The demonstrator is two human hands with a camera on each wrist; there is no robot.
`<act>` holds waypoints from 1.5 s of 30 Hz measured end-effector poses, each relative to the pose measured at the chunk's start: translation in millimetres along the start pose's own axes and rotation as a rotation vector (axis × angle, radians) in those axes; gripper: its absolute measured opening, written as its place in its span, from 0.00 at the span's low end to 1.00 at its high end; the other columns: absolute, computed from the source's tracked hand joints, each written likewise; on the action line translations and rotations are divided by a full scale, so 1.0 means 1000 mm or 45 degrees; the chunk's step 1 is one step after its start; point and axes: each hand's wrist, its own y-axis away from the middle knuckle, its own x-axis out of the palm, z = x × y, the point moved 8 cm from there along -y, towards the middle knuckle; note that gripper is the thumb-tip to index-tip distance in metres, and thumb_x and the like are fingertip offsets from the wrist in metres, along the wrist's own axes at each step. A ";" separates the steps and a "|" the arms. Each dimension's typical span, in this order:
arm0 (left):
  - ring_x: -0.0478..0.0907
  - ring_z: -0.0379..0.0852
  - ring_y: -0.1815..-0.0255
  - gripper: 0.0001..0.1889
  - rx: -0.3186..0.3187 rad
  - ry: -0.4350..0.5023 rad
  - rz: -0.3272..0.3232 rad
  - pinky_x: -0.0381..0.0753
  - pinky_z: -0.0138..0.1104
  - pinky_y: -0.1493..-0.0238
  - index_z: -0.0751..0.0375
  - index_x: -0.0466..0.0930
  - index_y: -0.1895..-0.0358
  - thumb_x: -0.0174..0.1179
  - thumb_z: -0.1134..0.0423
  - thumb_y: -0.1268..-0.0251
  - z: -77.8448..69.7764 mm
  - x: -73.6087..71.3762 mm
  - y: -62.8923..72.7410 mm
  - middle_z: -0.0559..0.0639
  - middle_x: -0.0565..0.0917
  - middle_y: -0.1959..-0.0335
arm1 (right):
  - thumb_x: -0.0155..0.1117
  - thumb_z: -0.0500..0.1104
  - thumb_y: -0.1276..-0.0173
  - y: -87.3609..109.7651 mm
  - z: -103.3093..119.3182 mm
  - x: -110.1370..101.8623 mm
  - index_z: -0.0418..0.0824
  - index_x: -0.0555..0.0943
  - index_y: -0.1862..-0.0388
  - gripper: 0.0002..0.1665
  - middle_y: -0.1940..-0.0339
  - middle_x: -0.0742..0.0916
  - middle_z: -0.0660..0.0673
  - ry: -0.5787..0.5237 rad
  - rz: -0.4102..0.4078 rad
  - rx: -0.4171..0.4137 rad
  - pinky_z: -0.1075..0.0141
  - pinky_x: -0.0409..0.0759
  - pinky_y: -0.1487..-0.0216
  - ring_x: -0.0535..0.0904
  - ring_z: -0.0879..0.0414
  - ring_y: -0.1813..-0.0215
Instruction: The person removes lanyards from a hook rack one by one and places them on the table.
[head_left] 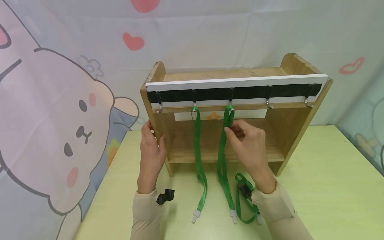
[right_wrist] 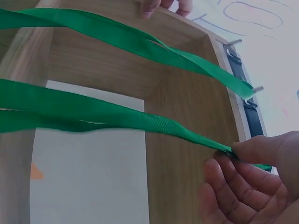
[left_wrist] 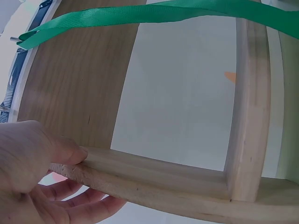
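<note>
Your right grip (head_left: 250, 146) pinches the green lanyard (head_left: 221, 150) just under the middle hook (head_left: 230, 102) of the wooden rack (head_left: 288, 126); your left grip (head_left: 152, 155) clasps the rack's side. The lanyard seems light, soft, perhaps slippery: best pinch near its top.

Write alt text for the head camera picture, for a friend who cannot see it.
A person's right hand pinches a green lanyard hanging from the middle hook of a wooden shelf, while the left hand grips the shelf's left side. A second green lanyard hangs one hook to the left; a third lies on the table.
</note>
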 end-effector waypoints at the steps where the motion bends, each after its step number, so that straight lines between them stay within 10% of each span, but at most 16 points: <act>1: 0.75 0.66 0.44 0.28 0.002 0.001 -0.001 0.81 0.55 0.50 0.73 0.55 0.31 0.57 0.78 0.30 0.000 0.000 0.000 0.72 0.69 0.41 | 0.69 0.30 0.34 0.000 0.000 0.000 0.29 0.85 0.65 0.02 0.72 0.88 0.41 0.003 0.003 0.000 0.81 0.75 0.67 0.85 0.49 0.72; 18: 0.75 0.67 0.43 0.28 0.020 -0.004 -0.006 0.81 0.56 0.49 0.73 0.55 0.31 0.55 0.79 0.30 0.001 0.001 -0.001 0.72 0.69 0.40 | 0.68 0.26 0.38 0.004 0.019 -0.021 0.31 0.86 0.67 0.03 0.73 0.89 0.43 0.015 -0.093 -0.087 0.77 0.76 0.67 0.83 0.53 0.74; 45: 0.74 0.67 0.41 0.29 0.015 -0.001 0.002 0.80 0.56 0.47 0.73 0.55 0.31 0.56 0.79 0.30 0.001 0.002 -0.001 0.72 0.68 0.40 | 0.71 0.26 0.39 0.057 0.005 -0.003 0.36 0.86 0.65 0.07 0.70 0.90 0.49 0.043 0.203 0.024 0.49 0.84 0.56 0.88 0.52 0.64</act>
